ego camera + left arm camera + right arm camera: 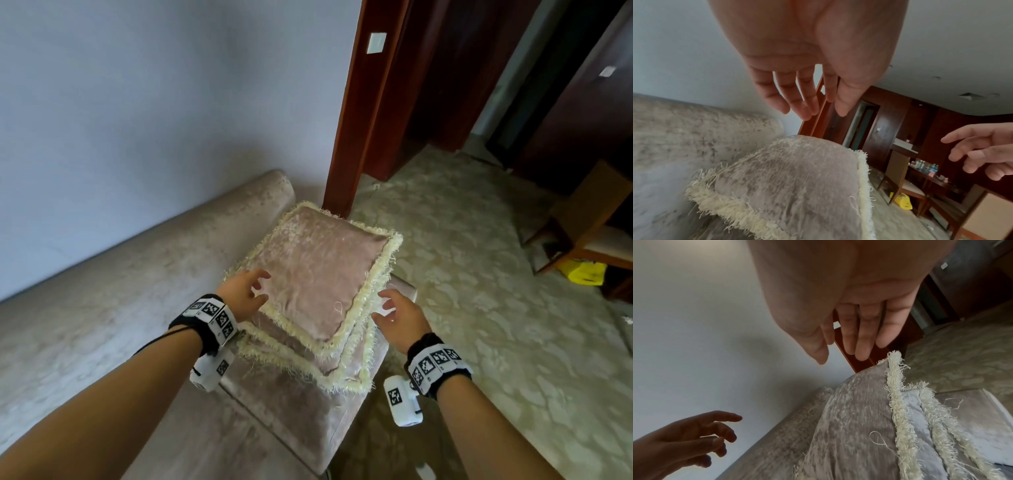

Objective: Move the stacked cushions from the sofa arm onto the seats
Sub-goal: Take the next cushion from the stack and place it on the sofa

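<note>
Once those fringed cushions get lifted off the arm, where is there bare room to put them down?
The sofa seat lies bare, bordered by the backrest and the sofa arm. The arm itself is crowded: the stacked cushions cover its top, with the left hand and right hand open at either side.

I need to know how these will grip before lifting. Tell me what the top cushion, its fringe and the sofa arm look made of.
Top cushion: seemingly crushed velvet or a similar pile fabric, dusty pink with a mottled sheen.
Fringe: cream yarn or thread trim, frayed, with loose loops hanging out.
Sofa arm: upholstered in a similar pinkish, shiny pile fabric; what lies underneath is hidden.
Both look soft, probably a little slippery.
</note>
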